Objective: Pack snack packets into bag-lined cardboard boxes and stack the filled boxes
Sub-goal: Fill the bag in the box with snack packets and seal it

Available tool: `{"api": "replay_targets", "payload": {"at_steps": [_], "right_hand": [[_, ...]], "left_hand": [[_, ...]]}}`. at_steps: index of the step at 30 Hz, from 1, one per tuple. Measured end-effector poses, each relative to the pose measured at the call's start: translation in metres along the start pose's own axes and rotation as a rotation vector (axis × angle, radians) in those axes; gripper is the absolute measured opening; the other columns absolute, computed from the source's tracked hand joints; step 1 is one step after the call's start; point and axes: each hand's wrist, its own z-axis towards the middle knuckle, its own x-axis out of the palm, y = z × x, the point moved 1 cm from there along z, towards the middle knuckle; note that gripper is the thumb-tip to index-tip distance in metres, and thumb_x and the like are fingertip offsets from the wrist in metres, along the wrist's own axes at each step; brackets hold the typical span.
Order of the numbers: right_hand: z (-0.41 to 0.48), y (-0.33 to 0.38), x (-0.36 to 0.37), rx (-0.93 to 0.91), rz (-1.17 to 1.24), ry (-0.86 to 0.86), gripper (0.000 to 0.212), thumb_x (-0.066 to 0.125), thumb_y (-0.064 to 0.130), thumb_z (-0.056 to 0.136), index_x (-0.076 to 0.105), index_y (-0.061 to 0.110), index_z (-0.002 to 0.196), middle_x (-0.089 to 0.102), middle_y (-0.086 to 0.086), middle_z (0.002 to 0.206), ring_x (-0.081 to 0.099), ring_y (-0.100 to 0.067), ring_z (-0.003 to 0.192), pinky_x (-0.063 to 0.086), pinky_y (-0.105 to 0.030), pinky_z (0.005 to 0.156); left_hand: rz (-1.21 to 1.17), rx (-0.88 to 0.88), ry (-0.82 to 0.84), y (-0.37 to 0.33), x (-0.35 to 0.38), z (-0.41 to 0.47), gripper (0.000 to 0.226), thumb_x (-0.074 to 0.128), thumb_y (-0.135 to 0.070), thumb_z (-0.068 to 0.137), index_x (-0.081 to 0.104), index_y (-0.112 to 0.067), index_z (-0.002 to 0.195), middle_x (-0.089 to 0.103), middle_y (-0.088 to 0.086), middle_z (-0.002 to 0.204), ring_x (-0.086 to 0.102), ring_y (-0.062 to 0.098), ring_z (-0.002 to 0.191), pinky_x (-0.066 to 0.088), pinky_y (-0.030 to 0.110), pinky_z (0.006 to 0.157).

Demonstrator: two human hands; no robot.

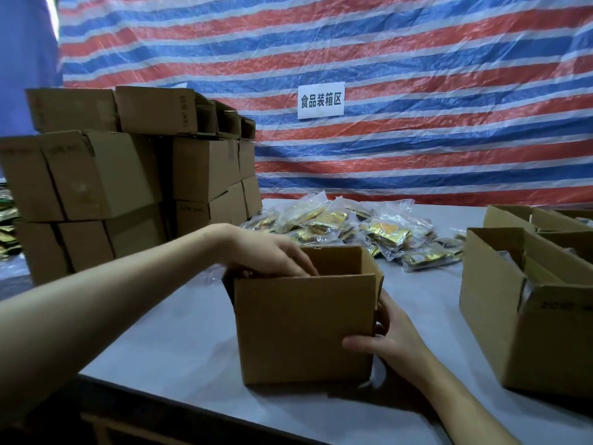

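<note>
— Where do we find the box being packed?
— We see the open box (305,326) standing upright on the grey tabletop (179,342), near its front edge, with its flaps up, right in front of us.
— And our hands?
— Our right hand (385,335) clasps the box's near right corner. The thumb lies across the front wall and the fingers wrap round onto the right side. Our left hand (272,255) reaches over the left rim with its fingers dipping down inside. The tips are hidden behind the front wall, so we cannot tell whether they have hold of anything.
— The snack packets?
— We see the snack packets (353,226) heaped on the tabletop just behind the box, clear pouches with gold and dark contents. We cannot see what lies inside the box.
— What else do we have around us?
— To the left is a stack of closed boxes (128,175), three tiers high. To the right are more open boxes (529,316), well apart from ours, and the nearest shows clear plastic inside. Behind everything hangs a red, white and blue striped tarp (449,59) with a white sign (321,101) printed in Chinese characters
</note>
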Motion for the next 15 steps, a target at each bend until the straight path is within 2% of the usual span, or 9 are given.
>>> {"api": "replay_targets", "payload": {"at_steps": [2, 5, 8, 10, 12, 14, 15], "right_hand": [[-0.003, 0.003, -0.007, -0.004, -0.008, -0.027, 0.091, 0.091, 0.045, 0.05, 0.053, 0.033, 0.131, 0.07, 0.016, 0.118, 0.066, -0.003, 0.109, 0.055, -0.016, 0.078], [-0.006, 0.002, -0.02, -0.02, -0.006, -0.12, 0.085, 0.091, 0.036, 0.051, 0.056, 0.031, 0.129, 0.073, 0.012, 0.113, 0.068, -0.005, 0.104, 0.055, -0.018, 0.076], [-0.004, -0.006, -0.027, -0.012, 0.039, -0.208, 0.082, 0.085, 0.02, 0.053, 0.058, 0.024, 0.131, 0.074, 0.004, 0.112, 0.068, -0.014, 0.108, 0.057, -0.025, 0.078], [-0.002, -0.01, -0.031, -0.012, 0.075, -0.257, 0.084, 0.084, 0.016, 0.053, 0.058, 0.019, 0.132, 0.073, -0.003, 0.115, 0.067, -0.021, 0.11, 0.056, -0.036, 0.086], [0.0, -0.013, -0.036, -0.006, 0.106, -0.312, 0.084, 0.083, 0.014, 0.051, 0.059, 0.018, 0.131, 0.073, -0.005, 0.115, 0.067, -0.025, 0.109, 0.055, -0.046, 0.091], [0.0, -0.016, -0.04, -0.003, 0.129, -0.379, 0.083, 0.083, 0.014, 0.049, 0.06, 0.018, 0.129, 0.074, -0.003, 0.113, 0.068, -0.023, 0.107, 0.056, -0.044, 0.089], [0.001, -0.017, -0.042, -0.006, 0.139, -0.408, 0.084, 0.083, 0.015, 0.048, 0.06, 0.019, 0.128, 0.074, -0.002, 0.112, 0.069, -0.021, 0.105, 0.056, -0.041, 0.085]], "left_hand": [[-0.237, 0.202, -0.123, 0.002, -0.013, -0.002, 0.032, 0.065, -0.031, 0.096, 0.065, -0.027, 0.127, 0.072, 0.0, 0.121, 0.072, 0.014, 0.108, 0.059, 0.025, 0.079], [-0.462, 0.35, -0.531, 0.013, -0.032, -0.01, 0.02, 0.068, -0.025, 0.094, 0.07, -0.02, 0.113, 0.076, 0.003, 0.108, 0.074, 0.015, 0.095, 0.059, 0.025, 0.074], [-0.472, 0.239, -0.844, 0.04, -0.036, 0.004, 0.005, 0.065, -0.013, 0.098, 0.069, -0.016, 0.099, 0.072, 0.008, 0.094, 0.069, 0.012, 0.07, 0.054, 0.02, 0.059], [-0.44, 0.11, -0.921, 0.061, -0.032, 0.017, 0.005, 0.065, -0.009, 0.097, 0.068, -0.01, 0.1, 0.068, 0.009, 0.089, 0.063, 0.014, 0.065, 0.05, 0.017, 0.05], [-0.452, -0.022, -0.947, 0.08, -0.023, 0.033, 0.011, 0.065, -0.008, 0.096, 0.065, -0.006, 0.107, 0.068, 0.012, 0.093, 0.063, 0.018, 0.069, 0.052, 0.022, 0.054], [-0.66, -0.128, -0.962, 0.097, -0.012, 0.049, 0.013, 0.064, -0.007, 0.097, 0.062, -0.008, 0.109, 0.067, 0.015, 0.1, 0.064, 0.023, 0.072, 0.055, 0.033, 0.064], [-0.796, -0.162, -0.959, 0.101, -0.006, 0.057, 0.011, 0.062, -0.006, 0.097, 0.06, -0.009, 0.108, 0.066, 0.014, 0.101, 0.064, 0.023, 0.069, 0.055, 0.035, 0.065]]}}
